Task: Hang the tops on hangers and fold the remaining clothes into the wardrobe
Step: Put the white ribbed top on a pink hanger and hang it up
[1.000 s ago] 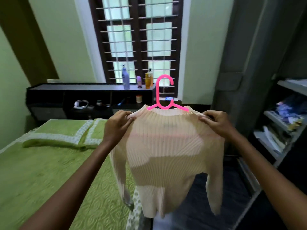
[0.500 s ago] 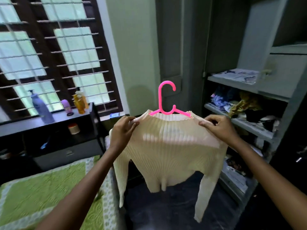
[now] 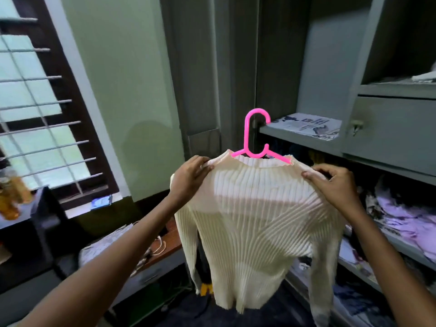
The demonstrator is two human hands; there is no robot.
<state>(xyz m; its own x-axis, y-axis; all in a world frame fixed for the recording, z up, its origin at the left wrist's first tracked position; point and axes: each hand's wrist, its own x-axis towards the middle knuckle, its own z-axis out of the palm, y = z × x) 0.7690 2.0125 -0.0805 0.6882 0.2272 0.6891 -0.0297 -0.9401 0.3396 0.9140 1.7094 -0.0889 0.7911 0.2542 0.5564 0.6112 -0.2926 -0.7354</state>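
Swung from the window toward the wardrobe (image 3: pixel 354 147), a cream ribbed top (image 3: pixel 254 213) on its pink hanger (image 3: pixel 256 135) hangs before the shelves, left hand (image 3: pixel 188 180) and right hand (image 3: pixel 335 185) pinching its shoulders.

Nothing readable is showing: print on the paper (image 3: pixel 306 125) lying on the shelf (image 3: pixel 295 138) is blurring out, and the bottles (image 3: pixel 11 197) are showing no legible labels.
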